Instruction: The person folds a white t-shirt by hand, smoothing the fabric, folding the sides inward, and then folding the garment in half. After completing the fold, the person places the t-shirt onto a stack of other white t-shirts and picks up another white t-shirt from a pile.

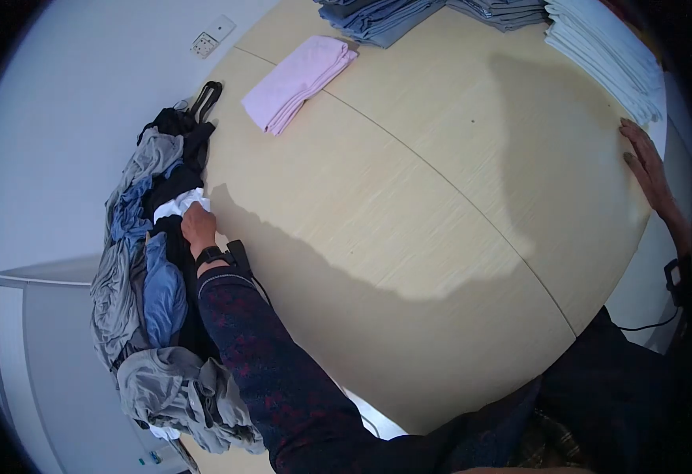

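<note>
My left hand (197, 226) reaches into a long heap of crumpled clothes along the table's left side. Its fingers are closed on a white cloth (178, 205) that sticks out among black and blue garments. How much of the cloth is under the heap I cannot see. Beside it lie a crumpled blue garment (164, 288) and a black garment (178, 183). At the far right, my right hand (647, 162) lies by the table edge with its fingers stretched out and nothing in them. It is just below a stack of folded white cloths (610, 55).
A folded pink cloth (298, 83) lies on the wooden table (409, 229) toward the back. Stacks of folded blue-grey clothes (385, 17) and dark grey clothes (504, 12) stand behind it. Grey garments (180, 391) bunch at the near left. A wall socket (204, 45) is beyond.
</note>
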The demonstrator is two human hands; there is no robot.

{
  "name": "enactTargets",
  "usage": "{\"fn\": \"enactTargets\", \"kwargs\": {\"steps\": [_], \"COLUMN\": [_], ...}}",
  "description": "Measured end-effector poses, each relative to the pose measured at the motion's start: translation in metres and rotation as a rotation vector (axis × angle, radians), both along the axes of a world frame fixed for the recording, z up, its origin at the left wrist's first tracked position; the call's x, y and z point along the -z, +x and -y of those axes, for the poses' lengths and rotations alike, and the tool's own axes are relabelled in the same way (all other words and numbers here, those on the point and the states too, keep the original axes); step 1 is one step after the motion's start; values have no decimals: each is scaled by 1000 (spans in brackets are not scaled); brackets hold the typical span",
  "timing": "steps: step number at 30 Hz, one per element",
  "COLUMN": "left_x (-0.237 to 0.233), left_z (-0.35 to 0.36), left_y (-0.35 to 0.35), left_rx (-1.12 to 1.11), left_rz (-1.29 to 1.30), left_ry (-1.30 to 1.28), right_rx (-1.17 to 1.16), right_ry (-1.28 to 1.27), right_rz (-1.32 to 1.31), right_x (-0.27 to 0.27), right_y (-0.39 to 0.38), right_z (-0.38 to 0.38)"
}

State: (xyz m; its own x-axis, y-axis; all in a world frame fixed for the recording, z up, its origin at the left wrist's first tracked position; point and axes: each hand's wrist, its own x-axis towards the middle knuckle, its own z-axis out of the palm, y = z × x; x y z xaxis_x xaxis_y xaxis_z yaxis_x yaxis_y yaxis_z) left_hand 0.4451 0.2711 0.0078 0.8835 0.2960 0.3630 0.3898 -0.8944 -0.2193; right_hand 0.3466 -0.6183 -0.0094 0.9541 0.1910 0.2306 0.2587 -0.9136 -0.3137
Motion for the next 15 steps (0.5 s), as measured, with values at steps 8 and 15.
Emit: {"fn": "enactTargets", "kwargs": {"steps": [8, 15], "left_x": [-15, -10], "left_z": [28, 95], "left_y": [-36, -66], "left_rx": [144, 474], "left_rz": [-181, -175], "left_ry": [1, -233], "right_rx": [26, -8], "right_ry": [-84, -91], "right_rz": [44, 121], "right_x": [2, 1], "right_y": [1, 4], "right_z": [-1, -3]}}
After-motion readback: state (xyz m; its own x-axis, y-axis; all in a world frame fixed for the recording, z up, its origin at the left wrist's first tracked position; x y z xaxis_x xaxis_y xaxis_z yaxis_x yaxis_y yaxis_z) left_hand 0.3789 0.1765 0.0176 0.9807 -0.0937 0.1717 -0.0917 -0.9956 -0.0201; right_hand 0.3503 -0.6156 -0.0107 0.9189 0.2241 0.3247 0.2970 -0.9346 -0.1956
